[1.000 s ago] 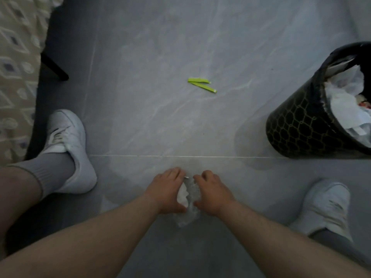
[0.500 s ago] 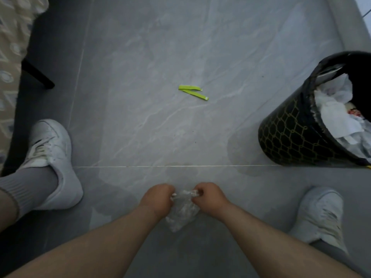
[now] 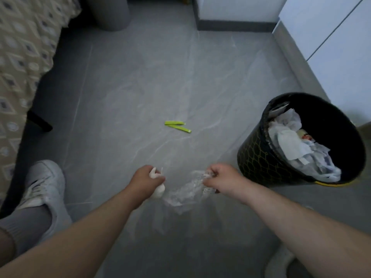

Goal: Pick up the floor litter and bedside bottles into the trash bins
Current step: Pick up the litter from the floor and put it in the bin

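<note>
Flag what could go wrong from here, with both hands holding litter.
The crinkled clear plastic wrapper dangles loosely from the right hand and might slip. The black honeycomb-patterned trash bin is piled with white paper, so light litter could slide off. The two bright green strips on the grey floor could be forgotten.

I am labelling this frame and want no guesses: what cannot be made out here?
Head view:
- White scrap in the left hand: the hand covers most of it.
- Clear plastic in the right hand: blurred, shape unclear.
- Bin bottom: hidden under paper.
- Grey tub: cut by top edge.
</note>
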`<state>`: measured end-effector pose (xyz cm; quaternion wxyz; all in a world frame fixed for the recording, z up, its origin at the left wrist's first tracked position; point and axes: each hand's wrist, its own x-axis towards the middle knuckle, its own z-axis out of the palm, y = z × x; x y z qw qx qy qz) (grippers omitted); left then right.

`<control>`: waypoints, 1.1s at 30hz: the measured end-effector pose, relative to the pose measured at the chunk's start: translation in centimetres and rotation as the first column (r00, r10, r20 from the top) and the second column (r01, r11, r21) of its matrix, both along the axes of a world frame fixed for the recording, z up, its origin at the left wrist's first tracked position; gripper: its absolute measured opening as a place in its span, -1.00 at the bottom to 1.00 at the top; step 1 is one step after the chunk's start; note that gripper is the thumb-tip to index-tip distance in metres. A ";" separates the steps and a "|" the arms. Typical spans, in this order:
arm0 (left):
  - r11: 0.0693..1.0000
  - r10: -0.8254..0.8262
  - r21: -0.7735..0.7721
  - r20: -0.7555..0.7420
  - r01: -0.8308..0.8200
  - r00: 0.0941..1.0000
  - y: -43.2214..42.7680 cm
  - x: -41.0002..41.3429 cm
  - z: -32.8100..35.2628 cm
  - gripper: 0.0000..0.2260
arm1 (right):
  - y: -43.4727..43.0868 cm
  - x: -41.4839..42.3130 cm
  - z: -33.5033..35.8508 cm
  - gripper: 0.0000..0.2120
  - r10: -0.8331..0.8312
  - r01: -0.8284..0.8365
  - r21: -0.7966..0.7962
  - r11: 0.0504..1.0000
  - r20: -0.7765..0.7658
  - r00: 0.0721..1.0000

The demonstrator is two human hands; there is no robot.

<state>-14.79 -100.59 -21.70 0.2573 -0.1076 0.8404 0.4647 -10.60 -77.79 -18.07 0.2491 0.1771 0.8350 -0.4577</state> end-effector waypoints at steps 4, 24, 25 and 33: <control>0.969 0.066 0.244 -0.083 -0.044 0.994 5.0 -4.4 7.3 -0.86 | 4.2 -2.3 9.1 -0.70 -0.079 0.069 -0.063 0.996 -0.175 0.981; 0.810 -0.586 -0.177 -0.199 0.559 0.786 35.0 -1.5 11.4 -0.81 | 30.1 4.7 17.2 -0.94 -0.789 0.767 -0.219 0.603 -0.310 0.531; 0.806 -0.591 -0.186 -0.216 0.562 0.777 35.0 -1.4 11.6 -0.78 | 30.0 4.6 16.9 -0.94 -0.783 0.762 -0.211 0.612 -0.298 0.546; 0.865 -0.486 -0.146 -0.477 0.479 0.732 29.1 -2.6 14.5 -0.79 | 27.8 4.6 16.3 -0.86 -0.579 0.586 -0.047 0.809 -0.235 0.781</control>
